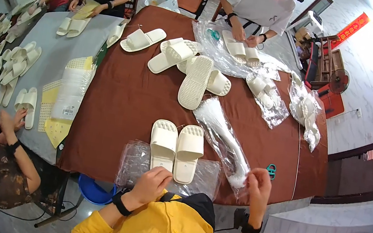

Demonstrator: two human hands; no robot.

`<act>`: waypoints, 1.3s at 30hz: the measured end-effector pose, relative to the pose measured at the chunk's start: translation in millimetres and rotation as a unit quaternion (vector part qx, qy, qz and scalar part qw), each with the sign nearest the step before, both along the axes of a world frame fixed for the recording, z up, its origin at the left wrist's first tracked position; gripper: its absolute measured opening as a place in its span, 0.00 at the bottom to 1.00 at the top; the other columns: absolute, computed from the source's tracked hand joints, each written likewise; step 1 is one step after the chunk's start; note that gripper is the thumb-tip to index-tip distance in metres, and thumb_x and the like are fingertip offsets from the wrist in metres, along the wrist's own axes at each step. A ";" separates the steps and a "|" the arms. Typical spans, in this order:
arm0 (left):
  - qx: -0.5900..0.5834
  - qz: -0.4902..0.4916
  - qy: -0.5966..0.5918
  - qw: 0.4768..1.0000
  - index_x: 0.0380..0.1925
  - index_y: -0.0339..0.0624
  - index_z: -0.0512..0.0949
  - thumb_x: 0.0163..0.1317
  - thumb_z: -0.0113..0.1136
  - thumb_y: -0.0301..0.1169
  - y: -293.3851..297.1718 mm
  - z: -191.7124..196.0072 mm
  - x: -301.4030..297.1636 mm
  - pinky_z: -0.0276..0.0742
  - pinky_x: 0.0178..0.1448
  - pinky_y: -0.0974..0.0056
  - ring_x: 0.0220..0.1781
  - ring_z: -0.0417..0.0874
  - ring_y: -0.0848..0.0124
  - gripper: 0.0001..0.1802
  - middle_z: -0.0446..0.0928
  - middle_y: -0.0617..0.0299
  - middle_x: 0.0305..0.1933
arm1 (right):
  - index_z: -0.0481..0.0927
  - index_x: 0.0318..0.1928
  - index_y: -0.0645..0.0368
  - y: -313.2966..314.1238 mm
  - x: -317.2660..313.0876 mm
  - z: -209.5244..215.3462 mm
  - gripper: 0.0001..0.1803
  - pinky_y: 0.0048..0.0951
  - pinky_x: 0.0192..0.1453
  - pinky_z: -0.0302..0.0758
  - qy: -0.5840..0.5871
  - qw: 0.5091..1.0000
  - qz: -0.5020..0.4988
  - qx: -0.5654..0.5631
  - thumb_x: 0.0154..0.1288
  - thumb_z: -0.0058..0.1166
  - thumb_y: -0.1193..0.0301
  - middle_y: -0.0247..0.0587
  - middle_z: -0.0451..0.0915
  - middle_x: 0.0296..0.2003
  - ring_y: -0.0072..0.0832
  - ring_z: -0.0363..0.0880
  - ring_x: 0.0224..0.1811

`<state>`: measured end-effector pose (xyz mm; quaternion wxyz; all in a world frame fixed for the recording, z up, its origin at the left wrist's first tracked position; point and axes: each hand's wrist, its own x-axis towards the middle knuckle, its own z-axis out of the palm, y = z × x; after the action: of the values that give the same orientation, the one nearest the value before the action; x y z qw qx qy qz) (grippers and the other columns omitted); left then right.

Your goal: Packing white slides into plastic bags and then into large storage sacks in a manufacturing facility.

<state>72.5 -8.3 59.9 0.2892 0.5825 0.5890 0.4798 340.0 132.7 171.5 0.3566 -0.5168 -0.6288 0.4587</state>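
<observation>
A pair of cream slippers, the left slipper [163, 143] and the right slipper [189, 152], lies side by side with heels toward me, on flat clear plastic bags [133, 161]. My left hand [151, 185] is closed, its fingers curled at the left slipper's heel end; what they grip, if anything, is hidden. To the right, a long clear bag of thin white strands [224, 140] slants toward me. My right hand [258, 188] is raised at that bag's near end, fingertips pinched together. Whatever is in the pinch is too small to make out.
Loose slippers [195, 82] lie farther back on the brown tablecloth [115, 99]. Wrapped slippers [266, 98] are at the right, green scissors [271, 171] nearer me. Across the table a person [258, 10] handles slippers; others work at the grey table [73, 43] on the left.
</observation>
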 end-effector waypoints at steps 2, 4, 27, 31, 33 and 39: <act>0.041 0.078 0.074 0.993 0.34 0.39 0.76 0.58 0.59 0.22 -5.1 11.9 -1.6 0.77 0.38 0.57 0.34 0.80 0.56 0.05 0.77 0.56 0.33 | 0.75 0.48 0.63 -0.5 -15.3 -7.5 0.13 0.22 0.31 0.73 -0.121 0.986 -0.014 0.115 0.62 0.54 0.80 0.39 0.76 0.36 0.19 0.74 0.29; 0.061 0.083 0.126 0.987 0.33 0.40 0.76 0.55 0.60 0.22 -7.4 22.2 -5.6 0.77 0.37 0.58 0.33 0.80 0.57 0.06 0.77 0.57 0.33 | 0.74 0.58 0.58 -7.5 -26.6 -10.1 0.27 0.19 0.34 0.73 -0.243 0.946 0.004 0.213 0.55 0.57 0.85 0.40 0.75 0.47 0.20 0.73 0.31; 0.018 0.003 0.153 0.988 0.33 0.38 0.77 0.56 0.61 0.22 -35.9 18.4 -18.5 0.79 0.44 0.59 0.41 0.81 0.56 0.06 0.78 0.56 0.38 | 0.81 0.47 0.56 -27.7 -70.5 -55.3 0.12 0.37 0.44 0.77 -0.190 0.838 0.485 0.161 0.62 0.56 0.73 0.40 0.80 0.37 0.40 0.79 0.40; 0.008 -0.001 0.153 0.988 0.32 0.39 0.76 0.55 0.60 0.23 -41.2 16.1 -19.9 0.79 0.44 0.60 0.41 0.80 0.58 0.05 0.77 0.57 0.38 | 0.81 0.47 0.56 -29.2 -69.9 -66.0 0.12 0.37 0.45 0.77 -0.184 0.834 0.498 0.150 0.63 0.56 0.73 0.41 0.80 0.37 0.39 0.78 0.41; 0.002 0.003 0.152 0.988 0.33 0.38 0.76 0.55 0.60 0.23 -41.1 12.8 -20.2 0.79 0.45 0.59 0.41 0.80 0.58 0.05 0.77 0.57 0.38 | 0.81 0.47 0.56 -27.7 -70.7 -69.2 0.12 0.36 0.45 0.77 -0.188 0.832 0.501 0.149 0.63 0.56 0.73 0.41 0.80 0.38 0.39 0.78 0.40; 0.003 0.033 0.163 0.986 0.33 0.38 0.77 0.56 0.60 0.24 -24.5 -11.9 -20.3 0.79 0.44 0.58 0.41 0.80 0.57 0.05 0.77 0.56 0.39 | 0.81 0.46 0.58 -17.6 -74.3 -90.7 0.12 0.38 0.46 0.76 -0.222 0.824 0.487 0.185 0.63 0.54 0.70 0.43 0.79 0.34 0.41 0.79 0.40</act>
<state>52.2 -32.8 47.9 0.1716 0.6336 0.6458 0.3899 265.7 115.1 80.7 0.0268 -0.1551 -0.9340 0.3208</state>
